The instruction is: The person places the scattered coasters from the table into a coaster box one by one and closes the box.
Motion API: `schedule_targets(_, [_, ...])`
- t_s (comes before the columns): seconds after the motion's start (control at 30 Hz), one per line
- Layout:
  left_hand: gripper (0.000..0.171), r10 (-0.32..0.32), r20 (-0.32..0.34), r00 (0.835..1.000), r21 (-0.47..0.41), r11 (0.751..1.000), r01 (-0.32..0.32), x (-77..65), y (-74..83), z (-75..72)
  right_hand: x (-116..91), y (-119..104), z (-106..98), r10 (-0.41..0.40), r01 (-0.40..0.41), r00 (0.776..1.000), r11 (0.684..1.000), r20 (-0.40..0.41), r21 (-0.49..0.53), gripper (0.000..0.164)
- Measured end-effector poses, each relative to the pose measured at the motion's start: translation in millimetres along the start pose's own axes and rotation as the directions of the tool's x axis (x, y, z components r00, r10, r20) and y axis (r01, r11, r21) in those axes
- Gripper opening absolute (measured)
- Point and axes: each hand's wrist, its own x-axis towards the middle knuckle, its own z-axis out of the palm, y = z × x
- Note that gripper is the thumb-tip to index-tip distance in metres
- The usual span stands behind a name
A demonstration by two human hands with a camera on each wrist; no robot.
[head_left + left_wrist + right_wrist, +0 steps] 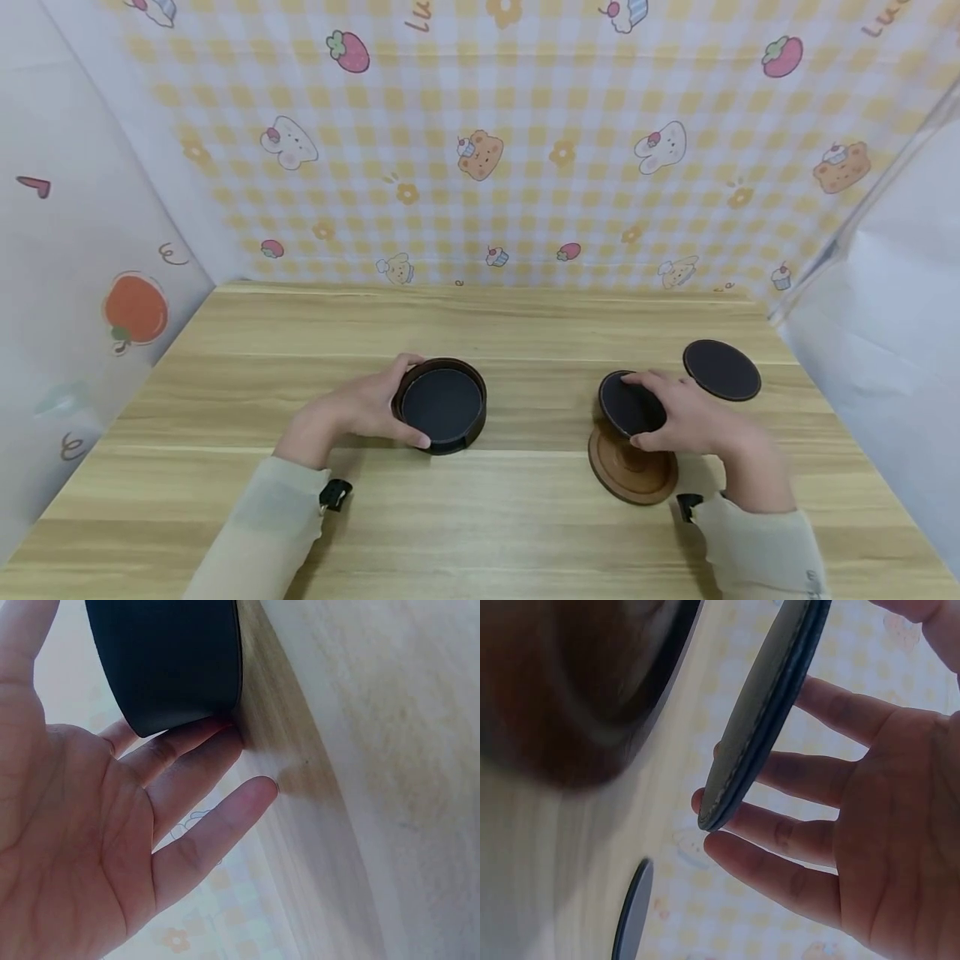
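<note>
My left hand [375, 404] grips the left side of a round black coaster holder [476, 429], thumb at its near edge and fingers at the far edge. A black coaster [442, 404] lies inside the holder. In the left wrist view the holder's smooth dark wall [169, 667] meets my fingertips. My right hand [686, 417] pinches another round black coaster [626, 404], raised and tilted, between thumb and fingers. Its stitched edge [761, 727] shows in the right wrist view. Below and nearer me sits a round brown wooden piece [633, 483] with a raised middle, partly hidden by the coaster.
Another black coaster [722, 370] lies flat on the wood-grain table [487, 533], beyond my right hand. A checked, cartoon-printed cloth [525, 208] stands along the table's back edge. White sheets hang at the left [67, 250] and right [892, 308].
</note>
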Motion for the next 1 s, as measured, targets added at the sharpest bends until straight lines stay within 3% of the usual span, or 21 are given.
schedule_targets(0.4, [0.11, 0.004, -0.009, 1.0, 0.005, 1.0, -0.004, -1.1, -0.5, -1.8, 19.3, -33.1, 0.1, -0.016, 0.014, 0.995, 1.0, 0.094, 0.024, 0.078])
schedule_targets(1.0, [0.11, -0.003, -0.009, 1.0, 0.015, 1.0, 0.003, 0.7, -1.2, 0.3, 41.8, -67.1, 12.2, -0.044, 0.041, 0.989, 0.999, 0.145, 0.024, 0.077])
